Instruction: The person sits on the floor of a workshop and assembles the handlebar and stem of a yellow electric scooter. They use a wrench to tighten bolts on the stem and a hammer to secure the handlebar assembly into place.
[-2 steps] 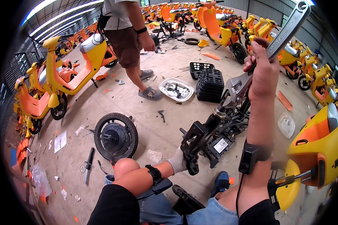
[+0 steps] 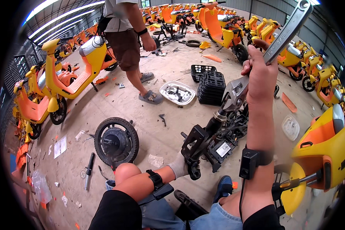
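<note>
My right hand is raised and closed around a large steel adjustable wrench, whose handle points up to the far right. The wrench's jaws sit at the upper end of a black scooter fork part, by a metal collar; I cannot tell how tightly they grip. This part leans up to the right and has a bracket on its side. Lower down, my left hand, in a pale glove, is closed on it, with its fingers partly hidden behind the part.
A motor wheel and a shock absorber lie at left. Beyond are a white basin of small parts and stacked black baskets. Cables and a controller lie behind the fork. A person stands ahead; yellow scooters surround.
My right hand and the wrench have swung slightly to the left. My left hand stays on the fork part. The whole view has shifted a little.
</note>
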`<state>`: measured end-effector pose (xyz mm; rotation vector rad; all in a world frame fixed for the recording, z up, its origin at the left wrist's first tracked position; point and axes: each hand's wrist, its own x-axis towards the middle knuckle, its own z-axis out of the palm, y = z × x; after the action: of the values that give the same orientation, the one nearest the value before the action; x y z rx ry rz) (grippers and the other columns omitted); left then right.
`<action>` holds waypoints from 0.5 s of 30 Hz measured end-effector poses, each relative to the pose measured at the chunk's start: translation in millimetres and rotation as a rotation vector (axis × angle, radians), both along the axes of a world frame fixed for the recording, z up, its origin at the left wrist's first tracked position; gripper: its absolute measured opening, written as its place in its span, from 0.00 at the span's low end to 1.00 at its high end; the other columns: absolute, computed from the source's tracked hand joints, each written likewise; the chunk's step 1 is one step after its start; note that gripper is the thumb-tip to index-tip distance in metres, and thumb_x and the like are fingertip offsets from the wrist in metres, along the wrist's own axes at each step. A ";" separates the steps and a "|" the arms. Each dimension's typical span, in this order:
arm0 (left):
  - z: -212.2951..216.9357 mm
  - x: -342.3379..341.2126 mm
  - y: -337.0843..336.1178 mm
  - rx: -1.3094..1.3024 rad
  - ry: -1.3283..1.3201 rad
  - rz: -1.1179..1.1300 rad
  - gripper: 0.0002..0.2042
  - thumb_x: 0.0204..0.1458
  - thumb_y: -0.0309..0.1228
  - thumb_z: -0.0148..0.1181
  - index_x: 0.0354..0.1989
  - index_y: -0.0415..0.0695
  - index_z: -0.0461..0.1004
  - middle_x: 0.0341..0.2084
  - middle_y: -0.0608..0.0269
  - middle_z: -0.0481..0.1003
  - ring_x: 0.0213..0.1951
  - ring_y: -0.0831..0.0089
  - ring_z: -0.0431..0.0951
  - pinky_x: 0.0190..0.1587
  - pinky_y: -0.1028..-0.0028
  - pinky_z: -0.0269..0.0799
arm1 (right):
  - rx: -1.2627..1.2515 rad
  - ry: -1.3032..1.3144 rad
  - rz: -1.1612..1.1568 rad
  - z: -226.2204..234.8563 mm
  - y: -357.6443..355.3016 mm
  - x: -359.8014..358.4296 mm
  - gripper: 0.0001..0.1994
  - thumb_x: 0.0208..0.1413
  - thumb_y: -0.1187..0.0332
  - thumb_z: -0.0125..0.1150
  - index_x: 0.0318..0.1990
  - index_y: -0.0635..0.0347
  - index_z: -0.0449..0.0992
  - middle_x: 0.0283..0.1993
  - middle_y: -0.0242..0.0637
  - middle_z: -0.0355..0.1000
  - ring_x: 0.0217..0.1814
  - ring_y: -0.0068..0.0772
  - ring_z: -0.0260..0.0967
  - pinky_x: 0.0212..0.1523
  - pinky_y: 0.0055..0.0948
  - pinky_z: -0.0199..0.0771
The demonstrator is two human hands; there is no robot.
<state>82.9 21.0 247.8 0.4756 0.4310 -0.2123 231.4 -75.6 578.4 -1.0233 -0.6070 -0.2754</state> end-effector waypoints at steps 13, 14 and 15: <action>-24.4 7.0 -0.1 0.048 0.169 -0.006 0.17 0.59 0.52 0.47 0.41 0.55 0.76 0.22 0.68 0.73 0.19 0.73 0.69 0.21 0.71 0.67 | 0.137 -0.071 0.071 17.4 -29.1 -16.5 0.15 0.63 0.57 0.53 0.34 0.61 0.68 0.15 0.22 0.45 0.13 0.16 0.42 0.16 0.23 0.45; -24.8 10.7 0.4 0.031 0.137 -0.023 0.17 0.59 0.52 0.47 0.41 0.55 0.76 0.23 0.68 0.73 0.19 0.73 0.69 0.21 0.72 0.67 | 0.152 -0.128 0.073 18.4 -27.9 -20.5 0.15 0.63 0.56 0.53 0.33 0.61 0.68 0.15 0.22 0.44 0.13 0.17 0.42 0.17 0.22 0.45; -24.4 12.0 3.2 0.011 0.106 -0.038 0.17 0.60 0.52 0.47 0.42 0.55 0.76 0.23 0.68 0.73 0.19 0.73 0.69 0.21 0.72 0.67 | 0.132 -0.164 0.091 18.7 -28.9 -24.8 0.16 0.64 0.55 0.52 0.33 0.60 0.68 0.15 0.22 0.43 0.13 0.17 0.41 0.17 0.23 0.45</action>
<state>94.9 24.2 223.4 0.4846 0.5268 -0.2727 206.6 -104.5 597.1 -0.8488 -0.7714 -0.3171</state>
